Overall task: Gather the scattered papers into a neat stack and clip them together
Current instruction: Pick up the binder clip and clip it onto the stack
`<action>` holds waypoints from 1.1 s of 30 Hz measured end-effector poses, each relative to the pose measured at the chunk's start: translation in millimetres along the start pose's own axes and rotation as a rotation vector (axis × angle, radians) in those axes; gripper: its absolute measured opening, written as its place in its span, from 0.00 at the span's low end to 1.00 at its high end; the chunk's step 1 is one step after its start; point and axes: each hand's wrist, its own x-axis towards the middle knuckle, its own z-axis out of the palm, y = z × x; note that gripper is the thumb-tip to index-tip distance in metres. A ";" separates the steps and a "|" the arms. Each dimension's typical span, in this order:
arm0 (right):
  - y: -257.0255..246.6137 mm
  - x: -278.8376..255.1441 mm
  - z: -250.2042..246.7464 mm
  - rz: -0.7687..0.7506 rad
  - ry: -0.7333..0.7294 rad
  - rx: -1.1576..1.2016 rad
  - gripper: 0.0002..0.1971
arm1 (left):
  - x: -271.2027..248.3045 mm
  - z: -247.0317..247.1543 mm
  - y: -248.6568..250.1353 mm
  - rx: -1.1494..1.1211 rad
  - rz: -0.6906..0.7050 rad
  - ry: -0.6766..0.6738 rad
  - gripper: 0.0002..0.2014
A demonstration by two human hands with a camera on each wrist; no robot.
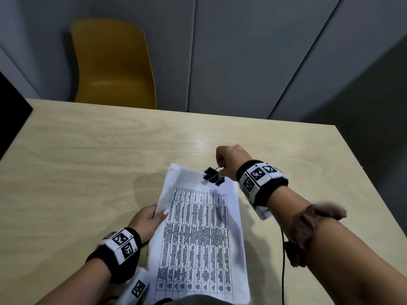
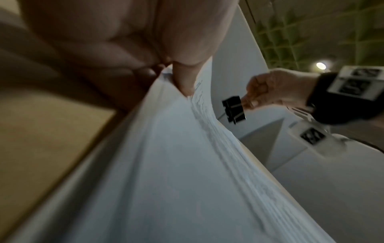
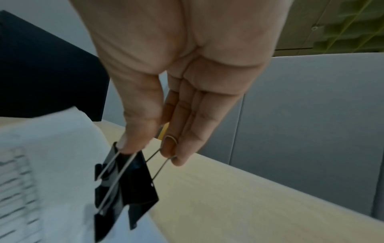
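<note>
A stack of white papers (image 1: pixel 198 234) printed with a table is held up off the wooden table (image 1: pixel 88 161), its far end raised. My left hand (image 1: pixel 149 219) grips the stack's left edge, thumb on top; in the left wrist view the papers (image 2: pixel 176 164) fan out below the thumb (image 2: pixel 185 82). My right hand (image 1: pixel 229 161) pinches the wire handles of a black binder clip (image 1: pixel 213 176) at the stack's far right corner. In the right wrist view the clip (image 3: pixel 124 185) has its jaws spread over the paper edge (image 3: pixel 62 148).
A yellow chair (image 1: pixel 112 64) stands behind the table's far edge against grey wall panels. A dark object (image 1: pixel 11 111) sits at the table's far left corner. A black cable (image 1: pixel 283 260) hangs by my right forearm.
</note>
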 end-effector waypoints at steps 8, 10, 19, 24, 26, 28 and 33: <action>-26.4 21.4 -31.1 -0.186 -0.070 -0.234 0.13 | -9.8 4.6 -6.7 0.047 0.135 0.054 0.14; -32.0 24.2 -32.8 -0.223 -0.122 -0.271 0.15 | -11.4 5.4 -6.4 0.033 0.144 0.050 0.12; -33.1 27.5 -32.9 -0.250 -0.228 -0.127 0.16 | -12.3 4.9 1.5 -0.069 0.139 -0.067 0.31; -29.5 26.5 -30.8 -0.243 -0.231 -0.096 0.16 | -5.3 1.0 11.2 -0.012 0.125 -0.143 0.07; -28.2 26.1 -30.7 -0.238 -0.235 -0.093 0.15 | -6.0 2.2 11.7 -0.047 0.120 -0.146 0.07; -26.9 24.0 -29.7 -0.229 -0.248 -0.093 0.13 | -8.3 5.4 11.8 -0.105 0.114 -0.138 0.07; -24.2 22.2 -22.6 -0.189 -0.312 -0.012 0.23 | -11.5 7.8 15.2 -0.159 0.128 -0.173 0.05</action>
